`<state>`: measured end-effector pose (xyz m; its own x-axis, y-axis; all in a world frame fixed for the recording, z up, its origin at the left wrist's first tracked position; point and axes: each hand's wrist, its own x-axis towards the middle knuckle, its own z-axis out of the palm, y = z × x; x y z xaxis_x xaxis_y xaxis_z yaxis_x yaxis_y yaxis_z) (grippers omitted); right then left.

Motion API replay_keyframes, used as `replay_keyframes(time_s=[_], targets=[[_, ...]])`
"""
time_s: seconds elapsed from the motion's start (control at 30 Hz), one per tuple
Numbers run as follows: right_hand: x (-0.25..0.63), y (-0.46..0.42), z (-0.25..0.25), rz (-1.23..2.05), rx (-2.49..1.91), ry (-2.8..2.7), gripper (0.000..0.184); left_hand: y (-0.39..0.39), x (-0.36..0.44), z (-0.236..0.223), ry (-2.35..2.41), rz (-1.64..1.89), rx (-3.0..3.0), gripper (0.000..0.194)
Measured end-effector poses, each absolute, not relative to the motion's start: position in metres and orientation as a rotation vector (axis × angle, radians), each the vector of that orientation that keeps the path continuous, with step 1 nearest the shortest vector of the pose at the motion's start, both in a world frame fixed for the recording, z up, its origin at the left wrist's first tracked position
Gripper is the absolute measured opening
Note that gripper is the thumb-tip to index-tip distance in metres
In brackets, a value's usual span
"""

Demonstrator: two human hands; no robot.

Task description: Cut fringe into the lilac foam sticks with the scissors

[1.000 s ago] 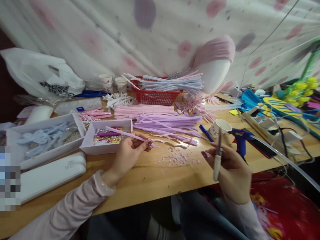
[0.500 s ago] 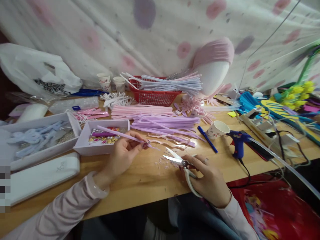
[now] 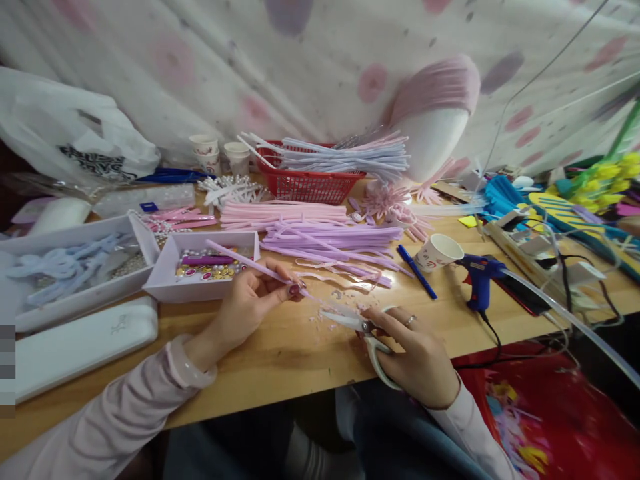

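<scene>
My left hand (image 3: 250,307) pinches a long pale pink pipe cleaner (image 3: 253,265) between thumb and fingertips, its far end slanting up over a white box. My right hand (image 3: 415,357) is wrapped round white-handled scissors (image 3: 357,327). The scissor blades point left and meet the near tip of the pipe cleaner. Small pink trimmings (image 3: 325,320) lie on the wooden table (image 3: 280,363) under the blades.
A white box of gems (image 3: 205,265) and another box (image 3: 75,267) sit left. Purple pipe cleaners (image 3: 335,243) and pink ones (image 3: 283,215) lie behind, with a red basket (image 3: 313,183). A paper cup (image 3: 437,252), blue pen (image 3: 416,270), blue glue gun (image 3: 477,279) and power strip (image 3: 530,250) are right.
My right hand turned the scissors from upright to pointing left and brought them down to the tip of the pipe cleaner. My left hand stayed in place holding it.
</scene>
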<state>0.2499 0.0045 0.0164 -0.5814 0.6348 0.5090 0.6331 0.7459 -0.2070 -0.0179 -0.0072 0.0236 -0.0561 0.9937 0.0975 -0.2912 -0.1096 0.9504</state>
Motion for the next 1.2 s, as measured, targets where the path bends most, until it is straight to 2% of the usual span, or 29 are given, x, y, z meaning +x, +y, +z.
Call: replay_keyframes(time_s=[1.2], targets=[[0.259, 0.002, 0.013, 0.105, -0.938, -2.317, 0.025, -0.006, -0.019, 0.024, 0.926, 1.431, 1.05, 0.022]])
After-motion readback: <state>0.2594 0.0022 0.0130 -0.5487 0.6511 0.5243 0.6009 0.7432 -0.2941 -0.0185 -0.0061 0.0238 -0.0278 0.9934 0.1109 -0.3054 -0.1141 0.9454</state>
